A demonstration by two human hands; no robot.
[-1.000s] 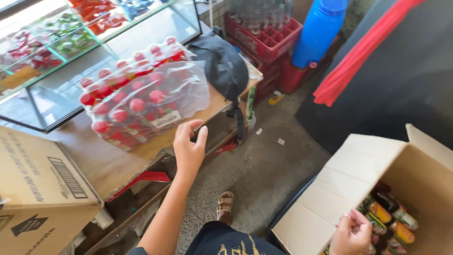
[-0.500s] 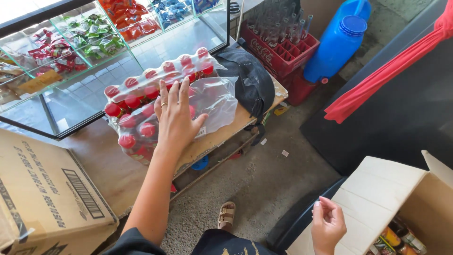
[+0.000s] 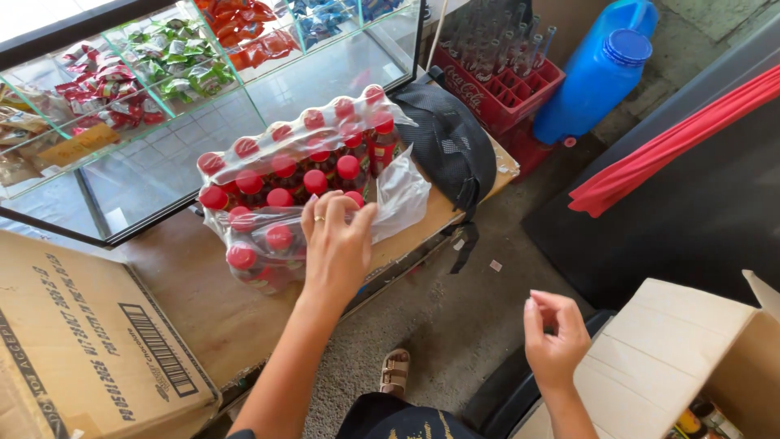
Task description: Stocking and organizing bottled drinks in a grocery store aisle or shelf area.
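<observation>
The right hand (image 3: 554,341) hangs empty, fingers loosely curled, above an open cardboard box (image 3: 674,358). The left hand (image 3: 335,244) pinches the clear plastic wrap of a shrink-wrapped pack of red-capped bottles (image 3: 301,183), perhaps a cap too, on the wooden bench (image 3: 187,293). The pack looks heavy, its film slippery and tearable; better gripped underneath.

A clear shrink-wrapped pack of red-capped bottles (image 3: 305,183) sits between two brown cartons (image 3: 89,341).
</observation>
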